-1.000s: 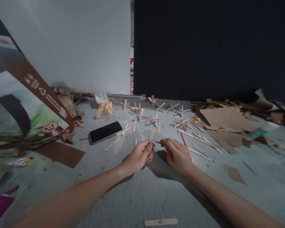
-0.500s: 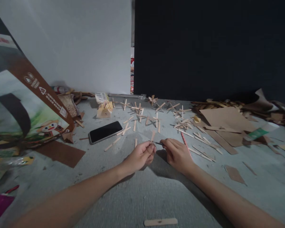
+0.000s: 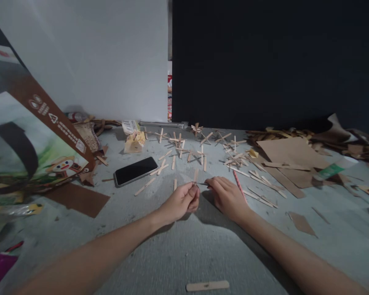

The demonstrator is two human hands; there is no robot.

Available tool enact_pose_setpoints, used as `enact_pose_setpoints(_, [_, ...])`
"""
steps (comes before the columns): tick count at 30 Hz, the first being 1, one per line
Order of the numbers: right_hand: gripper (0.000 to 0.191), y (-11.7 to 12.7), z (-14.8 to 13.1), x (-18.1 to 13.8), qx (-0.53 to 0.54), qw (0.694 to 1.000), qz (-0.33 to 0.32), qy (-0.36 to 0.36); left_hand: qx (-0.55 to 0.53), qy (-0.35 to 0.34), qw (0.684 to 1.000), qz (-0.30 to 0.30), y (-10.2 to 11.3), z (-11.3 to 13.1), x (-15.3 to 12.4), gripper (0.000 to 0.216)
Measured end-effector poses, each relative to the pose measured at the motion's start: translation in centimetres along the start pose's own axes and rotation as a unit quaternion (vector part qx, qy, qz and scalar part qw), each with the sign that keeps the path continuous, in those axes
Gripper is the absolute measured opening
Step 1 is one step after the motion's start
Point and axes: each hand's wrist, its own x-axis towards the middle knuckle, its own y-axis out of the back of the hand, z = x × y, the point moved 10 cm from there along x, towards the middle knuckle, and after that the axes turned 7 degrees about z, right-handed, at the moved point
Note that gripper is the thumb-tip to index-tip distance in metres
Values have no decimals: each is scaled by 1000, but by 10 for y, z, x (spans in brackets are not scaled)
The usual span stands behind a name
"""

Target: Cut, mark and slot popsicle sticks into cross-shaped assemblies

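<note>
My left hand (image 3: 182, 201) is closed in a pinch on a small wooden stick (image 3: 196, 176) that points away from me. My right hand (image 3: 226, 196) is closed on a thin dark tool (image 3: 203, 184) whose tip meets the stick at my left fingertips. Both hands rest low over the grey floor (image 3: 184, 250), almost touching each other. Just beyond them lie loose sticks and several glued stick crosses (image 3: 203, 153).
A black phone (image 3: 135, 171) lies left of the hands. A printed cardboard box (image 3: 30, 135) leans at far left. Brown cardboard sheets (image 3: 290, 153), scraps, a red pencil (image 3: 238, 183) lie at right. One flat stick (image 3: 207, 285) lies near me. A white board and a dark panel stand behind.
Both hands have kept their pinch and shifted only slightly; the view has tipped a little, nothing was picked up or let go.
</note>
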Motion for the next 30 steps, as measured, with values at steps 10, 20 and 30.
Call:
enact_pose_setpoints(10, [23, -1, -8, 1, 19, 1000, 4, 11, 34, 12, 999, -20, -3, -5, 1, 53])
enact_pose_setpoints(20, [25, 0, -3, 2, 24, 1000, 12, 5, 52, -18, 998, 5, 0, 0, 1, 54])
enact_pose_setpoints(30, [22, 1, -4, 5, 49, 999, 17, -7, 22, -18, 1000, 0, -3, 0, 1, 51])
